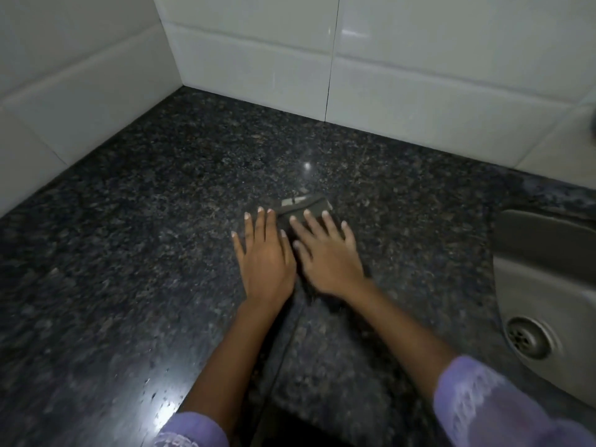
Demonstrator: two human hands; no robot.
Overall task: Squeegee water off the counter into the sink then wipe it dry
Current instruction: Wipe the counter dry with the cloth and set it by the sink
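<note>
Lilac sleeves with pale lace trim frame the bottom of the view, and two bare forearms reach forward from them over the dark speckled granite tabletop. Both palms are pressed down flat, side by side. The right hand lies on a dark folded cloth, fingers spread and straight, not curled around anything; it pins the cloth by pressure and does not pinch it. The left hand lies just beside it, its inner fingers touching the cloth's left edge while most of the palm rests on bare stone, equally flat and holding nothing. A pale label shows at the cloth's far end, past the fingertips.

The cloth sits near the middle of the tabletop, well short of the white tiled wall at the back. Its long axis runs roughly away from the person, from the wrists toward the far wall. The grey steel sink, with its round drain, lies to the right of the cloth and nearer the right hand, so a stroke toward it would go rightward across the stone.

No squeegee is visible, so the work appears to be in the wiping-dry stage. Glare near the left sleeve makes it hard to tell whether that patch is wet or just reflecting light.
</note>
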